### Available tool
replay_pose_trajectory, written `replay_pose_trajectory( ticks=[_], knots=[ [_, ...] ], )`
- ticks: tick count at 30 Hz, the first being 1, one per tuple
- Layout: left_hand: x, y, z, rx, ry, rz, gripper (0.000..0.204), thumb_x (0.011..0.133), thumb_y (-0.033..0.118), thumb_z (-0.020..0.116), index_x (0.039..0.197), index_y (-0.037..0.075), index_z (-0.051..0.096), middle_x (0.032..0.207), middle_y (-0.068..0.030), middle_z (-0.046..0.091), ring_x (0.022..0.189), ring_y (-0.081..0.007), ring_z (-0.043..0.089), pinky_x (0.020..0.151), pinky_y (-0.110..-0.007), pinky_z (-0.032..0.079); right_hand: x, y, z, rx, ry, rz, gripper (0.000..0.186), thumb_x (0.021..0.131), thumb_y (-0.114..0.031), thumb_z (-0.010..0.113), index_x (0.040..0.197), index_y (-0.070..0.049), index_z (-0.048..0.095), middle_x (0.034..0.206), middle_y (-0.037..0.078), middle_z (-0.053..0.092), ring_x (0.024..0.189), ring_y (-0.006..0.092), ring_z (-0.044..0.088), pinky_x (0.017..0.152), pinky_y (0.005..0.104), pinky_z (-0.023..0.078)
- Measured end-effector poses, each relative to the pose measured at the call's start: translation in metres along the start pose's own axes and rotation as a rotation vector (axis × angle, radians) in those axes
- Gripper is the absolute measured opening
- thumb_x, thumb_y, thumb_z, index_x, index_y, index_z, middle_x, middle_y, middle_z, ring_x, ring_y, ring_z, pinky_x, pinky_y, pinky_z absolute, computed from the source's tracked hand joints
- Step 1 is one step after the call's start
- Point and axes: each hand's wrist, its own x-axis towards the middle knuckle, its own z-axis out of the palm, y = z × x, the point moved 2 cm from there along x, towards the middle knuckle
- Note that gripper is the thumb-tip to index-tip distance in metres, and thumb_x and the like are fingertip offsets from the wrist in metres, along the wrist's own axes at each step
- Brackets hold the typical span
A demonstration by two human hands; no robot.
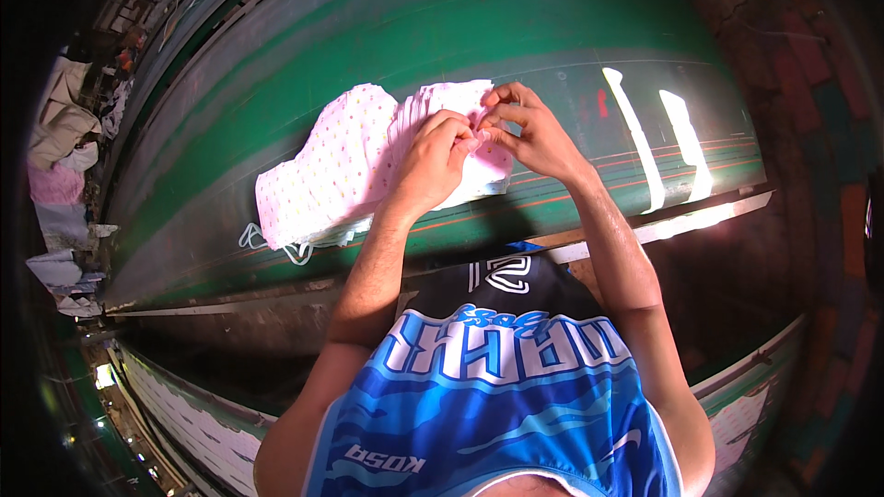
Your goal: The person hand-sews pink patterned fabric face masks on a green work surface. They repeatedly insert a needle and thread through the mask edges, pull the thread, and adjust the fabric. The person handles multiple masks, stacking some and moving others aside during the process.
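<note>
A pile of pale pink fabric pieces with small dots [327,161] lies on the long green table [414,9], with several layered edges showing at its right part. My left hand [433,156] is on that right part, fingers curled and pinching the pink cloth. My right hand [531,133] is just beside it, thumb and fingers closed on the same cloth near its upper right edge. The fingertips of both hands are close together, and exactly what small part they grip is hard to see. Thin white straps or cords [253,237] stick out from under the pile at its lower left.
Heaps of cream, pink and white cloth [60,120] line the far left. A pale rail [677,225] runs along the table's near edge, in front of my body. Bright sunlight streaks fall on the table's right part. Rails and thin cords run along the upper left edge.
</note>
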Motion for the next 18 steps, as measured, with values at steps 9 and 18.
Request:
replay_pose_trajectory(
  ticks=[9, 18],
  knots=[
    [-0.019, 0.045, -0.011, -0.259, -0.011, 0.180, 0.007, 0.097, 0.001, 0.078, 0.100, 0.000, 0.072, 0.106, -0.0122, 0.075, 0.086, -0.0217, 0.074, 0.078, -0.035, 0.059, 0.046, -0.005, 0.011, -0.202, 0.043, -0.166, 0.019, 0.095, -0.022, 0.088, 0.108, -0.009, 0.082, 0.146, 0.015, 0.060, 0.135, 0.0355, 0.054, 0.109, 0.0461, 0.053],
    [-0.010, -0.002, -0.010, -0.127, 0.232, -0.028, 0.013, 0.099, -0.003, 0.070, 0.111, -0.003, 0.075, 0.123, -0.0144, 0.075, 0.114, -0.0323, 0.075, 0.094, -0.041, 0.062, 0.039, 0.001, 0.003, -0.185, 0.217, -0.119, 0.018, 0.090, -0.013, 0.090, 0.107, -0.010, 0.083, 0.125, 0.011, 0.069, 0.116, 0.0319, 0.065, 0.100, 0.0439, 0.055]
  ],
)
